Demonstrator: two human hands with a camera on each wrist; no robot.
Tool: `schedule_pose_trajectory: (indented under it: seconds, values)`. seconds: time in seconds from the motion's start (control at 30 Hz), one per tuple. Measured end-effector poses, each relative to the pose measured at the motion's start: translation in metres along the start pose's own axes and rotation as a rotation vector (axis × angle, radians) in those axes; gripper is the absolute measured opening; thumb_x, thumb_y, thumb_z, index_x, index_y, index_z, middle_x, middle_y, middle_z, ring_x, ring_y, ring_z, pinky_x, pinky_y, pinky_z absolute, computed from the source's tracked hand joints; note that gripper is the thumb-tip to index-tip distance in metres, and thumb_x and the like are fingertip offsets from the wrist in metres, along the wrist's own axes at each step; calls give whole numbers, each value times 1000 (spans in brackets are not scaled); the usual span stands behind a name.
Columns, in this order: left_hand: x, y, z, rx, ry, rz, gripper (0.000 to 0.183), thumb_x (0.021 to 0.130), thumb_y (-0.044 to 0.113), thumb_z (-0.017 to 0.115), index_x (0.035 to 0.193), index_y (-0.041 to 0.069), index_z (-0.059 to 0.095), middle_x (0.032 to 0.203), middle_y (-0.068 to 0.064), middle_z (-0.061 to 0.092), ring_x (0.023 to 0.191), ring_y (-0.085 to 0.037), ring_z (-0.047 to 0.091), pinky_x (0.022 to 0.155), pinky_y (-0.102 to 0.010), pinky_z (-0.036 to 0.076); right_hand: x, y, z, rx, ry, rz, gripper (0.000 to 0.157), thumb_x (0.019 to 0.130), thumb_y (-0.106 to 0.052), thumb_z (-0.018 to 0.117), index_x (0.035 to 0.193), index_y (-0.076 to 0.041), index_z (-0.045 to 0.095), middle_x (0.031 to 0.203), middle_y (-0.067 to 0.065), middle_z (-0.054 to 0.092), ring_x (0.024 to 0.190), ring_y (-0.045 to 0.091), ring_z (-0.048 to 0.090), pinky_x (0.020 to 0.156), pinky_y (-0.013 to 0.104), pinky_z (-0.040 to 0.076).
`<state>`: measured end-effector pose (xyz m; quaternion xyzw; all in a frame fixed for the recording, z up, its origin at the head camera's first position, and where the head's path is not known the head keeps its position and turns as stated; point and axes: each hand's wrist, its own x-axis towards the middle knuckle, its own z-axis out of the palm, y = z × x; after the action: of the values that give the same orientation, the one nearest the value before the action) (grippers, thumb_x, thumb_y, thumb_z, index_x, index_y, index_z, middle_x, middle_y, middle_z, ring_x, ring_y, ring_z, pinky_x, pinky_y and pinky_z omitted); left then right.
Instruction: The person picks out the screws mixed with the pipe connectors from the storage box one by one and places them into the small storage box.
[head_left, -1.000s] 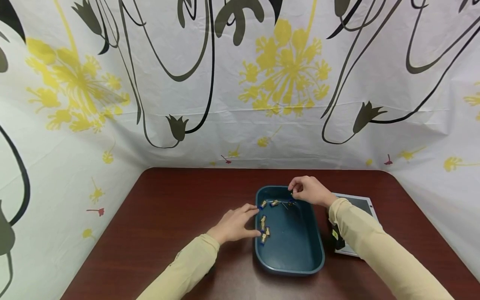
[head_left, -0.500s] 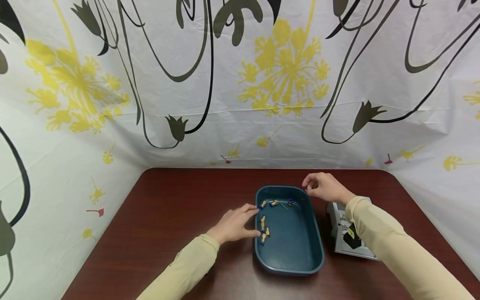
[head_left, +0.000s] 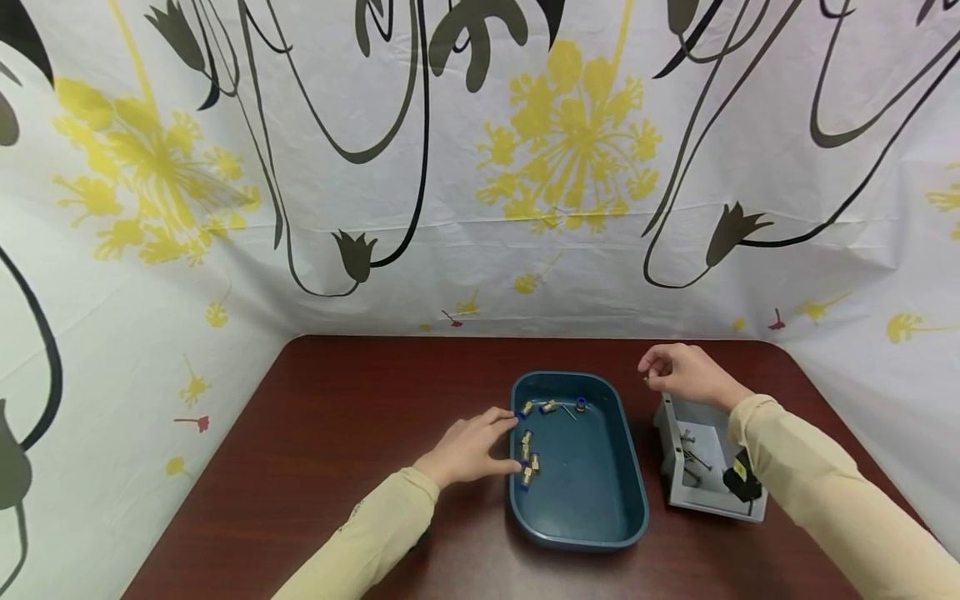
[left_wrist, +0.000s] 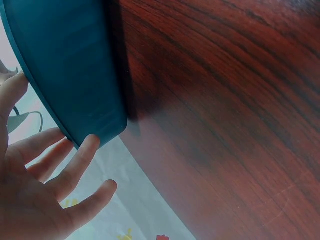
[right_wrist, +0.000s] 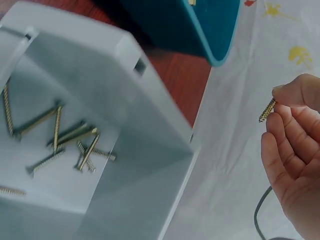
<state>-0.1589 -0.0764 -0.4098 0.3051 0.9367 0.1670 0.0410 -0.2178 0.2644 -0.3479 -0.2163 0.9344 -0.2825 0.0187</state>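
Observation:
A screw (right_wrist: 267,111) is pinched between the thumb and fingertips of my right hand (head_left: 693,375), its threaded end sticking out. This hand hovers by the far end of a grey box (head_left: 720,505), where several screws (right_wrist: 60,127) lie loose. My left hand (head_left: 468,450) stays at the left rim of a blue tray (head_left: 585,537), fingers spread and fingertips right at the rim. Inside the tray are several brass fittings with blue ends (head_left: 527,450). A thin screw (head_left: 568,412) lies near one upright fitting (head_left: 581,404) at the tray's far end.
Both containers stand on a dark red-brown table (head_left: 360,417), the grey box to the right of the tray. A black device with a yellow label (head_left: 742,477) shows at the right wrist, over the box. A patterned white cloth (head_left: 450,192) hangs behind the table.
My right hand has lifted out of the tray's far right corner and moved right to the grey box, carrying the screw. My left hand has kept its place at the rim.

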Motion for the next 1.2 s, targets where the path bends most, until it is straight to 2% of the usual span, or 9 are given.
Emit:
schedule_pose_trajectory:
  seconds: [0.5, 0.83, 1.2]
  values:
    - [1, 0, -1, 1, -2, -6, 66, 77, 46, 62, 130, 12, 45, 129, -2, 41, 108, -15, 47, 88, -38, 37, -19, 18, -17, -84, 22, 22, 10, 77, -1, 59, 87, -4, 60, 71, -2, 55, 62, 14, 49, 53, 29, 38]
    - [1, 0, -1, 0, -1, 1, 66, 77, 46, 63, 130, 11, 45, 128, -2, 42, 107, -15, 47, 87, -37, 38, -32, 35, -16, -80, 1, 55, 9, 78, -2, 59, 86, -3, 61, 72, -1, 55, 64, 14, 50, 53, 29, 40]
    - [1, 0, 0, 10, -3, -8, 66, 77, 47, 63, 130, 13, 45, 129, -1, 41, 109, -15, 46, 88, -39, 36, -35, 35, -18, -62, 6, 58, 9, 77, -1, 60, 86, -3, 61, 74, 1, 58, 66, 14, 51, 54, 29, 41]
